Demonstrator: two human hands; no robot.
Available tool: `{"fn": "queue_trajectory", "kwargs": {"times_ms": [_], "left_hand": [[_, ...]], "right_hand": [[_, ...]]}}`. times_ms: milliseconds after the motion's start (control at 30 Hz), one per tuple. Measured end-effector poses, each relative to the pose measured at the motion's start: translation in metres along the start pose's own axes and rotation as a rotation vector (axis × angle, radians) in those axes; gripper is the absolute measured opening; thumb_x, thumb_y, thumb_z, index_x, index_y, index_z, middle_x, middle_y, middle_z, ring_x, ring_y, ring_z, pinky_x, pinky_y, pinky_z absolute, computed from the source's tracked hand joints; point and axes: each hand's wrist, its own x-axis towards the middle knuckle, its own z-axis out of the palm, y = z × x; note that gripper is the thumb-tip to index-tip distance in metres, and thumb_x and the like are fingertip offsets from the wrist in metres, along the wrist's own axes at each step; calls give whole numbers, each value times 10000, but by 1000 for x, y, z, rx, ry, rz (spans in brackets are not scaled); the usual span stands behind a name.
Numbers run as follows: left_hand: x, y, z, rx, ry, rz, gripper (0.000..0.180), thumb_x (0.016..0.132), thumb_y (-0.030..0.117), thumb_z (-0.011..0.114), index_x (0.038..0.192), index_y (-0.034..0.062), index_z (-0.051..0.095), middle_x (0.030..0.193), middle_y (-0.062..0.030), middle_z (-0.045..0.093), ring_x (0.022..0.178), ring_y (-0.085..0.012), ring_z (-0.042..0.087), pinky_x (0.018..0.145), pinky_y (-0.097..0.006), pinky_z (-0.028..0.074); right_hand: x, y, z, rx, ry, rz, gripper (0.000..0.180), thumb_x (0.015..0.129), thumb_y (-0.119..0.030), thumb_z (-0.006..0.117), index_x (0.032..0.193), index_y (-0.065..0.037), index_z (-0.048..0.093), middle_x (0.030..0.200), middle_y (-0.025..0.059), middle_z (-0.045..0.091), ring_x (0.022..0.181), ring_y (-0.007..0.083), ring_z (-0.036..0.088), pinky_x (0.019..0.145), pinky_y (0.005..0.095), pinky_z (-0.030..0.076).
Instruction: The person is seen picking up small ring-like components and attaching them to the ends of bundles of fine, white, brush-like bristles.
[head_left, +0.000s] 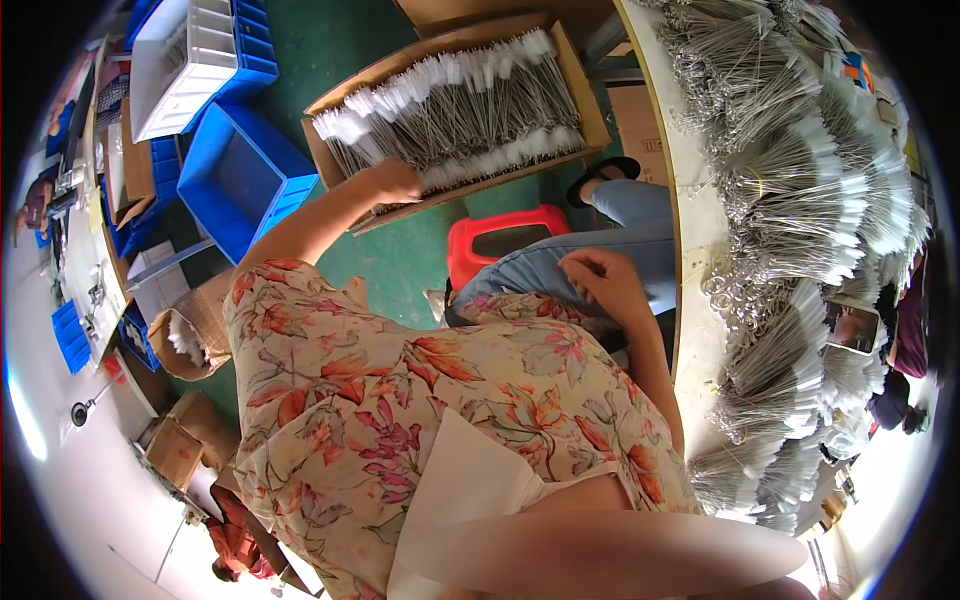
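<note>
your left hand (395, 182) is at the near edge of the cardboard box (585, 90), toward its left end, beside the thin wire brushes (470, 105) packed inside; its fingers point down and inward, and you cannot tell from here whether they grip anything. your right hand (607, 282) is half open over your jeans (540, 262), fingers loosely bent, with hold of nothing that shows. the brushes in the box lie in rows, their white bristle ends along the far and near sides. to your right, the worktop (700, 190) carries heaps of similar wire brushes (800, 215), with a phone (852, 327) among them. a red stool (465, 245) stands near the box, and a blue crate (240, 180) sits to the left
</note>
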Motion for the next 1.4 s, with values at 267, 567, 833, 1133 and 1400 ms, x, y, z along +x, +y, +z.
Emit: {"fn": "queue_trajectory", "kwargs": {"times_ms": [267, 567, 833, 1133, 1400], "left_hand": [[2, -37, 49, -462, 539, -693, 134, 765, 215, 560, 792, 93, 608, 844, -98, 644, 933, -291, 576, 862, -420, 419], [71, -134, 153, -486, 205, -947, 303, 821, 262, 543, 934, -18, 565, 1066, -204, 575, 973, -342, 566, 857, -417, 449], [164, -189, 131, -606, 415, -787, 272, 801, 248, 573, 870, -13, 604, 958, -203, 615, 863, -327, 603, 741, -432, 474], [90, -152, 125, -802, 709, -759, 291, 815, 255, 562, 897, -20, 617, 896, -203, 634, 800, -334, 618, 689, -435, 482], [34, -89, -138, -164, 1312, -710, 233, 845, 199, 536, 933, -6, 607, 913, -190, 618, 810, -316, 594, 690, -403, 464]], "right_hand": [[17, 0, -6, 216, 132, -8, 153, 866, -146, 564, 924, -15, 621, 688, -4, 558, 550, 44, 496, 463, 180, 402], [51, -16, 19, 122, 231, 114, 153, 862, -144, 567, 912, -14, 628, 681, 9, 566, 527, 52, 500, 444, 185, 400], [66, -29, 15, 96, 449, 151, 173, 857, -158, 578, 909, 1, 625, 672, 32, 579, 507, 55, 510, 431, 197, 401], [-12, -10, -44, 57, 315, -124, 204, 826, -217, 612, 930, -45, 642, 741, 45, 642, 632, 106, 605, 587, 250, 483], [-149, -8, -123, 317, 60, -298, 236, 822, -219, 633, 968, -34, 643, 851, 52, 646, 784, 124, 600, 701, 270, 469]]}}
